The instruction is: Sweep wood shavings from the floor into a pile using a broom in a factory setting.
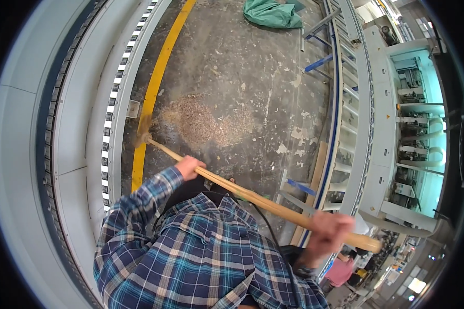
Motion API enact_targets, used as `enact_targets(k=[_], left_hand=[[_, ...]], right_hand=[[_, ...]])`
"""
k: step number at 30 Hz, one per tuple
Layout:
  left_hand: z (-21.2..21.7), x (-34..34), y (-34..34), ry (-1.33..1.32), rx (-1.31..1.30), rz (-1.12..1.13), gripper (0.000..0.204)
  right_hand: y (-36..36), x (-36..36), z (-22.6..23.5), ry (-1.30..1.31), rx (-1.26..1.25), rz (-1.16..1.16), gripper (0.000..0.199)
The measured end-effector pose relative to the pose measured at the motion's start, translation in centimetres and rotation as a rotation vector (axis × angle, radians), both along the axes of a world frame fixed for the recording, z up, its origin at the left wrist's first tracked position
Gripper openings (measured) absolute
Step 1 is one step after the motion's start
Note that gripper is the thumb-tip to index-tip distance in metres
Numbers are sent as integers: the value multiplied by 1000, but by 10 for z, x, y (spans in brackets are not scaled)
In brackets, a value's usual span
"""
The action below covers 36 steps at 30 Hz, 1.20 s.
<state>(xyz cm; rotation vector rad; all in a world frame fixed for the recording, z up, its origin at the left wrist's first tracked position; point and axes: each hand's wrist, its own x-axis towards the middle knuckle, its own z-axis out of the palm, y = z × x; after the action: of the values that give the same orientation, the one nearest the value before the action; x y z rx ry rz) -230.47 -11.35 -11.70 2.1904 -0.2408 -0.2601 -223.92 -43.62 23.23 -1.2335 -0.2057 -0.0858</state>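
A long wooden-handled broom (247, 194) slants across my front, from the yellow floor line on the left to the lower right. My left hand (189, 167) is closed around the lower part of the handle. My right hand (330, 230), slightly blurred, wraps the handle near its thick upper end. The broom's blurred, brownish head (143, 135) meets the floor over the yellow line, at the left of a heap of wood chips or sawdust (196, 121). Thinner chips spread to the heap's right.
A roller conveyor (111, 103) borders the floor at the left, beside pale machine panels. Another conveyor frame (350, 103) with blue-edged rails runs along the right. Green sheeting (273, 14) lies at the far end. A person in pink (340, 269) is at the lower right.
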Motion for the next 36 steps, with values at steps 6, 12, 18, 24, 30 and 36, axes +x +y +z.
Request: enact_targets(k=[6, 12, 18, 24, 30, 36], left_hand=[[66, -17, -24, -57, 120, 330, 26], [-80, -49, 80, 15, 285, 387, 24], [-82, -19, 76, 254, 290, -76, 25], [37, -11, 7, 160, 137, -103, 23], [-45, -24, 47, 87, 264, 201, 21], [-100, -19, 43, 218, 249, 65, 25]], right_hand=[[-4, 22, 26, -22, 178, 71, 29], [56, 9, -104, 384, 30, 271, 17], [32, -23, -86, 192, -43, 156, 6], [-20, -8, 0, 184, 121, -43, 31], [20, 4, -88, 280, 194, 164, 9], [25, -17, -86, 372, -94, 89, 14]])
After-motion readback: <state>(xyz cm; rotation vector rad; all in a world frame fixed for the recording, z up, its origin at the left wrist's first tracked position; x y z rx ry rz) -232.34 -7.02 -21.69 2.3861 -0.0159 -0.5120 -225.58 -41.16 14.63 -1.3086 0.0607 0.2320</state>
